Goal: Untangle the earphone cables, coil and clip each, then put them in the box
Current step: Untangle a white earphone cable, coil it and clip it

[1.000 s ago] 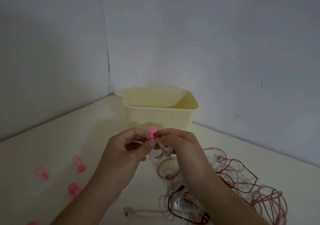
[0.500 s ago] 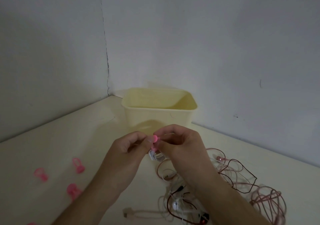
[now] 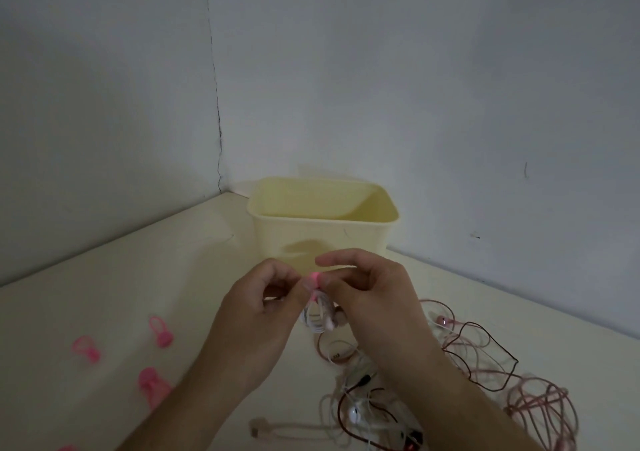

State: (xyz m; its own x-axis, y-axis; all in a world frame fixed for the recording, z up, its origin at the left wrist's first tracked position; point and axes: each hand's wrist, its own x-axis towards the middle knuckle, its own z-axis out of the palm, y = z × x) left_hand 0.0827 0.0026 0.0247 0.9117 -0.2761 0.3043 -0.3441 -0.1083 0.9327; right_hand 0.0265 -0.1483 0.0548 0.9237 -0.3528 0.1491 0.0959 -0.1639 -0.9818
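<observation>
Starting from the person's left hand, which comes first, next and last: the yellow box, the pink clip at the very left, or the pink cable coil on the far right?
From the left hand:
1. Yellow box, just behind the hands.
2. Pink clip, out at the table's left.
3. Pink cable coil, far right, past the right hand.

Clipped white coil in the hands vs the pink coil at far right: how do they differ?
The white coil is small and tightly wound; the pink coil is wide and loose. The white coil hangs above the table, pinched by the left hand and right hand; the pink coil lies on the table, untouched. The white coil has a pink clip around its top; no clip shows on the pink coil. Both are outside the box.
</observation>
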